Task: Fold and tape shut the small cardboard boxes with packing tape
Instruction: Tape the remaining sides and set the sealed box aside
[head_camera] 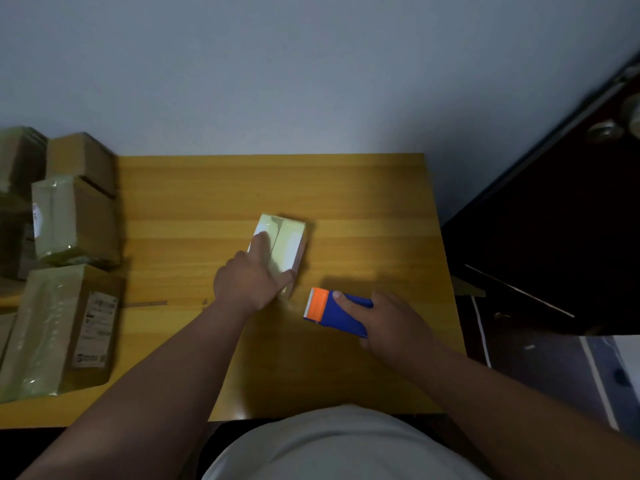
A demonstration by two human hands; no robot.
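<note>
A small cardboard box (289,242) lies in the middle of the yellow wooden table (207,209), its top covered in shiny tape with a seam down the middle. My left hand (251,277) holds the box at its near end, fingers stretched flat over the top and thumb against the right side. To the right of the box, my right hand (388,323) grips a blue tape dispenser (341,311) with an orange cutter end. The dispenser rests on the table, its cutter pointing towards the box but apart from it.
Several taped cardboard boxes (72,223) are stacked along the table's left side, one large box (65,330) with a printed label nearest me. A dark door (561,216) stands at the right, past the table edge. A grey wall rises behind the table.
</note>
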